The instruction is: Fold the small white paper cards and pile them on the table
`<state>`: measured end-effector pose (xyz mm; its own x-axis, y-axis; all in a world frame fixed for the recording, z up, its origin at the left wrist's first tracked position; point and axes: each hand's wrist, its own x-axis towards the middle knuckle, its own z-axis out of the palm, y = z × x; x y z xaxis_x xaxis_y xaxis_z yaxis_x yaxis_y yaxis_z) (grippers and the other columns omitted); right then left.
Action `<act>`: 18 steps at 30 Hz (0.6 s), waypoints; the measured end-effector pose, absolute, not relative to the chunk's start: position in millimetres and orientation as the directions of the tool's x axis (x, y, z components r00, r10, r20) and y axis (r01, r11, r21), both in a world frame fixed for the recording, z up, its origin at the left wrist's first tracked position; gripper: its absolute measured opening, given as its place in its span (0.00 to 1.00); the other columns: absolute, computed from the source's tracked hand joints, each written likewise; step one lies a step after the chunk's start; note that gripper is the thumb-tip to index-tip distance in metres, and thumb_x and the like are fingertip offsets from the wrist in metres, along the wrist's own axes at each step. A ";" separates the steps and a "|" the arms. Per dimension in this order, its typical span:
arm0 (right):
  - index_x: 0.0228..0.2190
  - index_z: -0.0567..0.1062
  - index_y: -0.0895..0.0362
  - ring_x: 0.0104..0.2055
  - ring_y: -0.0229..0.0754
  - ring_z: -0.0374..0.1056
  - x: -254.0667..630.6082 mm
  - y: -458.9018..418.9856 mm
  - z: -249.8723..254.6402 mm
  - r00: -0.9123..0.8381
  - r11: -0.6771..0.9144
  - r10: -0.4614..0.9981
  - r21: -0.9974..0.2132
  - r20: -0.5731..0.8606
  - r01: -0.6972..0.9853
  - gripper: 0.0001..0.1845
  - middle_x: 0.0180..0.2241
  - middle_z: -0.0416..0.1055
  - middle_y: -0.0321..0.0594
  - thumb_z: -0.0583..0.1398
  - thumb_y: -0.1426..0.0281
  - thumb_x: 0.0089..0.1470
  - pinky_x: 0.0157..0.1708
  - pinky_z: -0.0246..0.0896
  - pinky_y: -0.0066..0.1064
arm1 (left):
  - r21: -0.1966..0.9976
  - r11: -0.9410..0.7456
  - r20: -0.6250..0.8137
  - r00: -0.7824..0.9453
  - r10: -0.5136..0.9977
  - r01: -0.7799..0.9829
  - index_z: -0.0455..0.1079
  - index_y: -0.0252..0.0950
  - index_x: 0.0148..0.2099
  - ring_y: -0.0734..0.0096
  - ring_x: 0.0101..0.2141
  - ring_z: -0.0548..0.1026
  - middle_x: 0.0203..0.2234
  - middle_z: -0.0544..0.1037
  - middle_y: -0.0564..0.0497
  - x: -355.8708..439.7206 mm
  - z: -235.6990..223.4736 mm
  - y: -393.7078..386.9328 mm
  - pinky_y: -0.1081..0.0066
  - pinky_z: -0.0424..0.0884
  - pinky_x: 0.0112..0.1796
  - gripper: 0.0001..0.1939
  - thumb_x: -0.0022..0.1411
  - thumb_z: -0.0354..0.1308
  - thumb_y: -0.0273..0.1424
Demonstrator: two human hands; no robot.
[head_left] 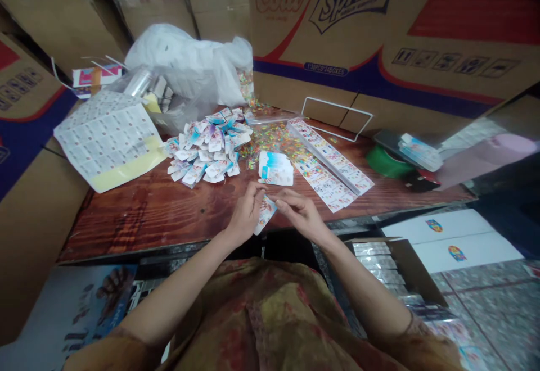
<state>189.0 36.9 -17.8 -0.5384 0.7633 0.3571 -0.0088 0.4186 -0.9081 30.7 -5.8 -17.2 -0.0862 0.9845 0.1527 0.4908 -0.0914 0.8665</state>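
Note:
My left hand [247,212] and my right hand [300,209] meet at the near edge of a brown wooden table [169,208]. Both pinch one small white and blue printed packet [265,214], held between them just above the table edge. A short stack of similar flat packets [276,167] lies right behind the hands. Farther back sits a heap of several white and blue packets [208,149]. Tiny coloured bits [274,135] are scattered beside that heap.
Long printed strips [333,164] lie at the right of the table, a folded printed sheet [109,138] at the left. A white plastic bag [189,62] and big cardboard cartons [379,39] stand behind. A green tape roll [386,162] sits right; an open box [388,267] is below.

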 end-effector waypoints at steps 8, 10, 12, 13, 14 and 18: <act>0.49 0.72 0.56 0.48 0.50 0.65 185.6 85.5 -47.3 -0.479 0.658 0.748 -0.606 0.459 0.447 0.18 0.45 0.69 0.49 0.57 0.63 0.59 0.48 0.61 0.44 | 0.807 -0.069 0.217 -0.185 0.959 0.587 0.62 0.37 0.41 0.70 0.31 0.71 0.28 0.72 0.53 -1.2 -5.3 38.4 0.71 0.65 0.34 0.10 0.67 0.43 0.35; 0.50 0.70 0.59 0.49 0.56 0.62 181.3 104.0 -56.0 -0.455 0.629 0.773 -0.436 0.442 0.644 0.21 0.49 0.66 0.54 0.60 0.67 0.55 0.49 0.59 0.50 | 0.725 -0.133 0.371 -0.220 0.903 0.675 0.62 0.37 0.47 0.67 0.36 0.72 0.35 0.73 0.48 -23.4 8.7 70.8 0.67 0.67 0.40 0.09 0.66 0.46 0.33; 0.48 0.72 0.60 0.48 0.58 0.62 176.2 116.0 -61.5 -0.468 0.583 0.801 -0.307 0.373 0.752 0.19 0.47 0.67 0.57 0.62 0.70 0.53 0.46 0.59 0.51 | 0.616 -0.162 0.496 -0.220 0.840 0.770 0.60 0.38 0.52 0.61 0.44 0.71 0.42 0.72 0.44 -46.8 23.6 102.2 0.60 0.66 0.47 0.13 0.65 0.47 0.31; 0.46 0.72 0.61 0.47 0.58 0.62 174.0 119.2 -62.9 -0.475 0.568 0.810 -0.262 0.344 0.780 0.18 0.46 0.67 0.57 0.62 0.70 0.53 0.46 0.59 0.51 | 0.572 -0.134 0.517 -0.228 0.825 0.810 0.60 0.37 0.54 0.57 0.48 0.70 0.47 0.70 0.41 -56.7 29.9 114.6 0.57 0.64 0.49 0.16 0.64 0.48 0.30; 0.44 0.73 0.61 0.47 0.58 0.62 172.4 120.9 -63.5 -0.477 0.558 0.816 -0.230 0.327 0.797 0.16 0.45 0.67 0.57 0.62 0.71 0.52 0.45 0.59 0.50 | 0.533 -0.082 0.519 -0.249 0.818 0.842 0.60 0.37 0.55 0.52 0.51 0.67 0.50 0.67 0.38 -64.1 34.8 123.6 0.53 0.62 0.51 0.18 0.63 0.50 0.30; 0.42 0.74 0.61 0.46 0.57 0.61 173.5 119.4 -64.2 -0.479 0.558 0.803 -0.162 0.355 0.814 0.15 0.46 0.67 0.55 0.64 0.68 0.51 0.46 0.58 0.48 | 0.396 0.057 0.521 -0.275 0.808 0.917 0.63 0.35 0.54 0.40 0.58 0.58 0.56 0.60 0.32 -60.3 35.3 119.7 0.43 0.53 0.54 0.18 0.60 0.52 0.28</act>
